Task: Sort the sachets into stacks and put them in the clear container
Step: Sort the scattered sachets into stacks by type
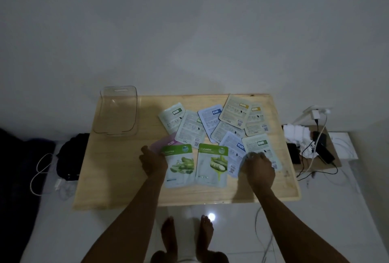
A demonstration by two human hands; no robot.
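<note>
Dim light falls on the low wooden table (117,180) set against a plain wall, and most of my sachets (212,128) lie fanned and overlapping across its right half, backs up, with two green ones face up near me: the aloe sachet (180,165) and the cucumber sachet (212,164). My left hand (152,160) sits curled at the aloe sachet's left edge, over a corner of a pink sachet (164,142); my right hand (260,167) is bent down on a pale green-labelled sachet (260,146) at the right. Whether either hand has actually pinched anything I cannot tell in this gloom. The clear container (117,111) stands empty at the far left corner, its back overhanging the table's edge, so I judge a careless push while loading could tip it off. The slick overlapping sachets could slide together if I drag one, muddling the sorts, and the rightmost lie near the edge above tangled cables (313,157). Bare wood on the left, between me and the container, gives good room for building stacks.
</note>
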